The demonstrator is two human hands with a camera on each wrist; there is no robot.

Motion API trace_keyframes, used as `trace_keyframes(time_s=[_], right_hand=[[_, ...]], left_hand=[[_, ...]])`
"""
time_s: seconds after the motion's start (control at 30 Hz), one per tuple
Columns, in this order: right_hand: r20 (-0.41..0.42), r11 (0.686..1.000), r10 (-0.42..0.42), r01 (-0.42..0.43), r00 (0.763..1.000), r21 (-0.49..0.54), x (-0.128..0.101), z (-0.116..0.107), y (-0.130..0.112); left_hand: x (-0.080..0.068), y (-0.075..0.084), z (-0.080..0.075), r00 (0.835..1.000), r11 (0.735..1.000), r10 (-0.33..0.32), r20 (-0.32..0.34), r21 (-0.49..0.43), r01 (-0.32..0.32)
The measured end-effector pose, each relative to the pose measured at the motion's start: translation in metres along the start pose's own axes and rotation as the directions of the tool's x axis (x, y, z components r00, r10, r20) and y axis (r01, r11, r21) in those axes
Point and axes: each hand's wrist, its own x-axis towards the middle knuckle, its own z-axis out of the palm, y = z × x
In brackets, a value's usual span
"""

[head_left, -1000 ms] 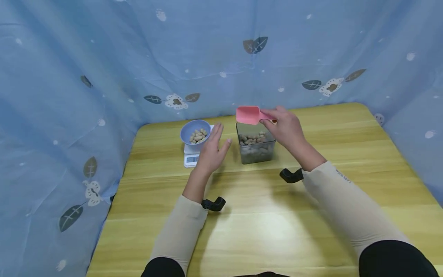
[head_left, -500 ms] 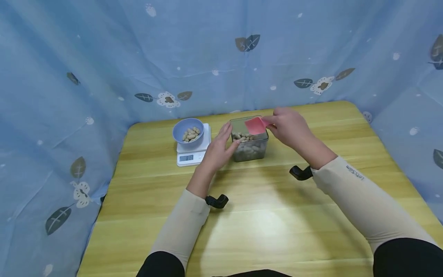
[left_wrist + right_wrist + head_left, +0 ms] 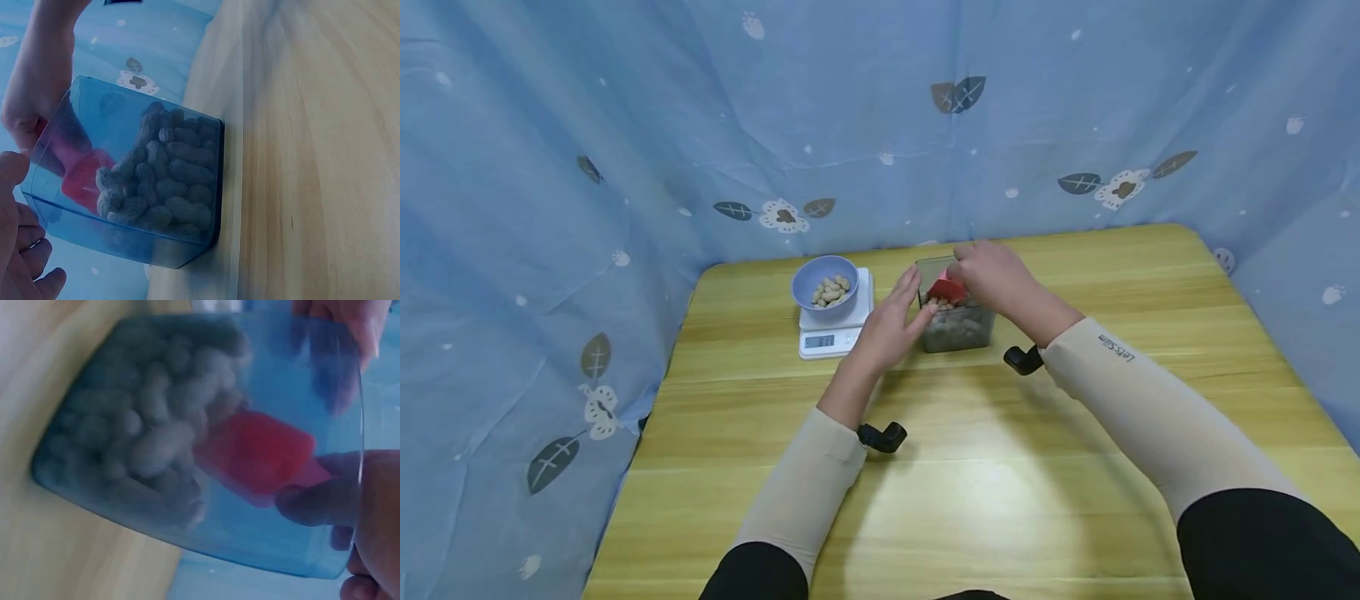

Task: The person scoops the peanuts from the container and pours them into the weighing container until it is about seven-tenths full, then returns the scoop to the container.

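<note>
My right hand (image 3: 996, 277) pinches the handle of a pink-red scoop (image 3: 948, 290), whose head is down inside a clear plastic container (image 3: 958, 335). In the right wrist view, the scoop's edge meets the pile of unshelled peanuts (image 3: 147, 425). Thumb and fingers reach in over the container's rim. My left hand (image 3: 889, 323) is at the container's left side near the rim, fingers fairly straight; whether it presses the wall is hard to tell. Left of it, a blue bowl (image 3: 802, 287) with several peanuts stands on a white kitchen scale (image 3: 851, 323).
All of this stands toward the back of a wood-grain table (image 3: 970, 500). A blue patterned curtain (image 3: 880, 108) hangs close behind the table and down its sides. The scale's display (image 3: 820, 342) shows digits that look like 81.
My right hand has lowered the scoop from above the container into the peanuts. The left hand has shifted right, from beside the bowl to the container's side.
</note>
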Motion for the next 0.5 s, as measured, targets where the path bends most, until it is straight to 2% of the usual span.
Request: trace_keyframes(time_s=[0.13,0.27,0.5], right_hand=[[0.054,0.998,0.039,-0.041,0.998,0.038,0.0029,-0.0007,0.0021],[0.087,0.998,0.046,-0.049,0.995,0.034,0.0018,0.0013,0.0026],[0.148,0.999,0.004,-0.012,0.989,0.052,0.0024,-0.0024,0.003]], left_hand=[[0.0006,0.0023,0.0007,1.0,1.0,-0.002,-0.001,0.004,0.002],[0.0006,0.0033,0.0008,1.0,1.0,-0.006,0.01,0.005,0.006],[0.0003,0.003,0.0007,1.0,0.998,0.0,-0.008,0.056,0.001]])
